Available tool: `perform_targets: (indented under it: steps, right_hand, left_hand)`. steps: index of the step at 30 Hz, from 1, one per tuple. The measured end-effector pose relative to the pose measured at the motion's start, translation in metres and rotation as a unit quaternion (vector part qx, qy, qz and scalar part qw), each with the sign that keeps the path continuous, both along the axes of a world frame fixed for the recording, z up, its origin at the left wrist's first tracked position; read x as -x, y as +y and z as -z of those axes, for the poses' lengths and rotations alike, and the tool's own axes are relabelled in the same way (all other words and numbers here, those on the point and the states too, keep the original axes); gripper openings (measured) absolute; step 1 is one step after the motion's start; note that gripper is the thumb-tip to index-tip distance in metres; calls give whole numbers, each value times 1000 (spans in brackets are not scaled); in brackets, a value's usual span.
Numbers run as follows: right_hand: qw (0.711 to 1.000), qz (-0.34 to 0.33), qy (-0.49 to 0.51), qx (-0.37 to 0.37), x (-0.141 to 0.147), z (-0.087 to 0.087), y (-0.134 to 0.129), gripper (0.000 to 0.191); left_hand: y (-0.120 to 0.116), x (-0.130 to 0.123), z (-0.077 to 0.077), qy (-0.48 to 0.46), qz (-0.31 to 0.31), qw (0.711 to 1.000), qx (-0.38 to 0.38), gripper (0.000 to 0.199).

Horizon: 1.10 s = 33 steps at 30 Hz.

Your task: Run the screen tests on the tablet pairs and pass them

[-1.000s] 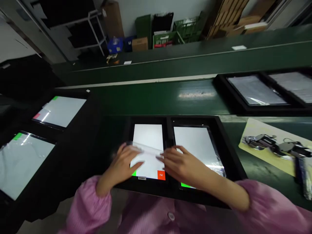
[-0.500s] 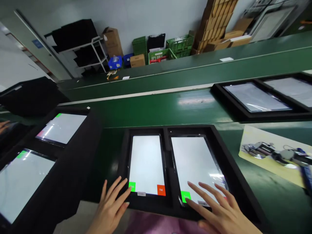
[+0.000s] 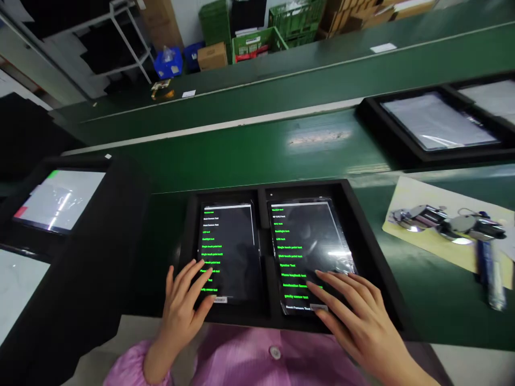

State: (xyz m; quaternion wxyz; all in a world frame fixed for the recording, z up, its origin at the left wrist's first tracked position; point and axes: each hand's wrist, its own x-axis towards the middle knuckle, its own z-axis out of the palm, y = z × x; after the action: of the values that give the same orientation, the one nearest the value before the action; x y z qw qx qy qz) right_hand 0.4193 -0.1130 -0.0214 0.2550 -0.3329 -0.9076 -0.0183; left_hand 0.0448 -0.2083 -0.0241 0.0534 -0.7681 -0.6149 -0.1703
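Observation:
Two tablets lie side by side in a black foam tray (image 3: 263, 230). Green and white text lines on dark backgrounds fill the screens of the left tablet (image 3: 237, 252) and the right tablet (image 3: 317, 236). My left hand (image 3: 181, 303) rests over the lower left of the left tablet, fingers spread, holding nothing. Over the lower part of the right tablet, my right hand (image 3: 358, 311) has its fingers apart and is also holding nothing. Whether the fingertips touch the glass is hard to tell.
At the left, another black tray holds white-screened tablets (image 3: 60, 198). A further tray with tablets (image 3: 440, 120) lies at the upper right. Metal tools (image 3: 450, 222) sit on yellowish paper (image 3: 434, 246), beside a blue-handled item (image 3: 488, 273). Crates (image 3: 259, 45) stand beyond the green bench (image 3: 241, 161).
Both middle tablet screens have switched from white with coloured buttons to dark text lists. The view has tilted down, showing more of the pink clothing.

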Motion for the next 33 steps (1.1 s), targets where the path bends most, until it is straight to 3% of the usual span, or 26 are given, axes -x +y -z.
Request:
perform_targets:
  steps: [4,8,10,12,14,17,20,25,29,33]
  right_hand:
    - [999,32,-32,-9,0,-4,2,35]
    - [998,67,14,10,-10,-27,24,35]
    - [996,82,-4,47,-7,-42,51,39]
    - [990,90,-54,95,10,-54,87,43]
    - [977,92,-111,155,39,-60,122,45]
    - [969,104,-146,172,85,-58,160,41]
    - [965,120,-163,167,109,-48,171,44]
    - [972,125,-146,134,111,-31,170,49]
    - [987,96,-95,84,110,-25,175,48]
    - [1000,6,18,3,106,-13,184,67]
  left_hand:
    - [-8,1,-5,26,4,999,26,42]
    - [-1,7,-31,-33,-49,997,44,46]
    - [21,11,-52,-100,-67,993,-5,47]
    - [59,11,-71,-128,-68,989,-35,42]
    - [108,5,-79,-106,-54,993,20,38]
    - [177,-16,-70,-44,-34,989,140,39]
    - [216,-41,-47,-39,-34,989,135,38]
    - [227,-60,-18,-52,-5,994,100,37]
    - [226,-67,-18,-35,0,995,90,31]
    - [225,-75,-24,12,-27,996,79,25]
